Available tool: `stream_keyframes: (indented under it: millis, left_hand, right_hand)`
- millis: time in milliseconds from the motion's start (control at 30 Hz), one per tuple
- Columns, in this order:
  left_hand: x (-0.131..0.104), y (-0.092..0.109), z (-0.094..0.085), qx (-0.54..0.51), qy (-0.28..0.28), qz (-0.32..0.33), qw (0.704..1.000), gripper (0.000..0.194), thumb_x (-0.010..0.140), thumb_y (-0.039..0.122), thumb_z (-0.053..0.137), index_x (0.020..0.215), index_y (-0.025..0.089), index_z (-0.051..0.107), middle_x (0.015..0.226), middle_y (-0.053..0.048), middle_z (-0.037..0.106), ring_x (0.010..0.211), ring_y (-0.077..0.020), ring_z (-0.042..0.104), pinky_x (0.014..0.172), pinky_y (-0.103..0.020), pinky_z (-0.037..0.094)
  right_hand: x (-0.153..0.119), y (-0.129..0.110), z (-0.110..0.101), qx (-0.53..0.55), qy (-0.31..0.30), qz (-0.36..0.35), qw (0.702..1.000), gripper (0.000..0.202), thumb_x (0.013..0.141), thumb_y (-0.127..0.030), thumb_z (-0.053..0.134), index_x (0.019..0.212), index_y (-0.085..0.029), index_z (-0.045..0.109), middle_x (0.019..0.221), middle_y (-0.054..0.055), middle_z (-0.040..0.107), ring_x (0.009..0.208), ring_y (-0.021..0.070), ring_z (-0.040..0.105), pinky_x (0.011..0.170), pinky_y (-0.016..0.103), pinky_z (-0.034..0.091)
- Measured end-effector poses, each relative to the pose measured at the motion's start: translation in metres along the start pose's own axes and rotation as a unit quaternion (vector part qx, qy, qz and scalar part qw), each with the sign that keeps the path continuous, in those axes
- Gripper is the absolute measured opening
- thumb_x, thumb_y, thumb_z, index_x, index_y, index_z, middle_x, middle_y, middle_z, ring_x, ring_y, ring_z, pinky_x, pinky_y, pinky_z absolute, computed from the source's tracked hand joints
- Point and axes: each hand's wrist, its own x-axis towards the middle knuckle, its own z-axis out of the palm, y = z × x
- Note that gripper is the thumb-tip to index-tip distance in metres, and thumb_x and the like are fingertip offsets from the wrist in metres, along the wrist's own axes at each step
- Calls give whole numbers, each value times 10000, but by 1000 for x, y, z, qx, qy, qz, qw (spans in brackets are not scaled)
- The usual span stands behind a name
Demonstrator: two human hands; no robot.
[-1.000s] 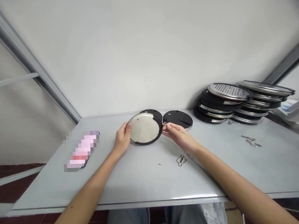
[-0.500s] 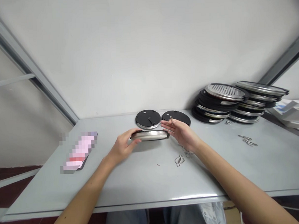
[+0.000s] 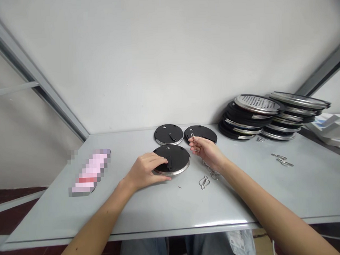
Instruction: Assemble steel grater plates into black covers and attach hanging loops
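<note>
A round black disc with a silvery metal rim (image 3: 178, 159) lies in front of me on the grey table, its black face up. My left hand (image 3: 146, 168) grips its left side, with fingers over the top and the thumb along the near edge. To the right of the disc, my right hand (image 3: 208, 150) pinches a small metal wire clip (image 3: 192, 135) between thumb and fingertips. Behind are two more such discs, a left one (image 3: 164, 134) and a right one (image 3: 207, 132). Below my right hand a loose wire clip (image 3: 204, 183) lies near others partly hidden by the wrist.
Two stacks of discs stand at the back right: a nearer stack (image 3: 257, 104) topped by a perforated metal plate, and a farther stack (image 3: 300, 99). More wire clips (image 3: 282, 160) lie in front. A pixelated phone (image 3: 92, 171) is at the left. A white wall (image 3: 156, 61) rises behind.
The disc has tipped from edge-on to flat, showing its black face, and come down toward me. My left hand moved with it, fingers now on top. The right hand stays nearly in place.
</note>
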Motion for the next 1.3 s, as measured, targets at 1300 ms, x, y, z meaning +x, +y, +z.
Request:
stream_keyframes:
  millis: [1300]
  left_hand:
    - [-3,5,-14,117,-127,-165,971,676,697,608,705,1236,212,610,1293,-102,604,1178,-335,538,999,-482,414]
  right_hand:
    - [-10,9,8,-243,-99,-47,964,354,810,-348,645,1094,-142,594,790,51,717,735,163,652,784,311,488]
